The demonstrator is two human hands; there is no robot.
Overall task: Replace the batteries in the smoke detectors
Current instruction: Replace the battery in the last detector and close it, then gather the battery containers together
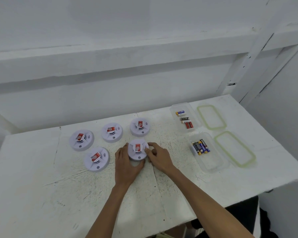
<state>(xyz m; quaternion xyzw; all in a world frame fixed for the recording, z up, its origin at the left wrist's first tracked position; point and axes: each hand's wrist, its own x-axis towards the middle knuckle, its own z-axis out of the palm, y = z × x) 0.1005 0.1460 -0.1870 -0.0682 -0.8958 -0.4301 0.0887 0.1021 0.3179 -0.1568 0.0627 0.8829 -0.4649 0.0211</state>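
Several round white smoke detectors with red labels lie on the white table (pixel 41 186). The nearest-centre smoke detector (pixel 138 150) sits between my hands. My left hand (pixel 126 164) grips its left and front rim, thumb curled under the near edge. My right hand (pixel 157 157) grips its right rim with curled fingers. Other detectors lie at the left (pixel 81 140), front left (pixel 96 159), back middle (pixel 112 132) and back right (pixel 140 126). A near clear box (pixel 213 162) holds several batteries (pixel 200 146). A far clear box (pixel 175 107) holds a few batteries (pixel 185 118).
Two clear lids with green seals lie right of the boxes, a far lid (pixel 211 117) and a near lid (pixel 235 148). A white wall ledge runs behind the table. The table's right and front edges drop off near a dark area at bottom right.
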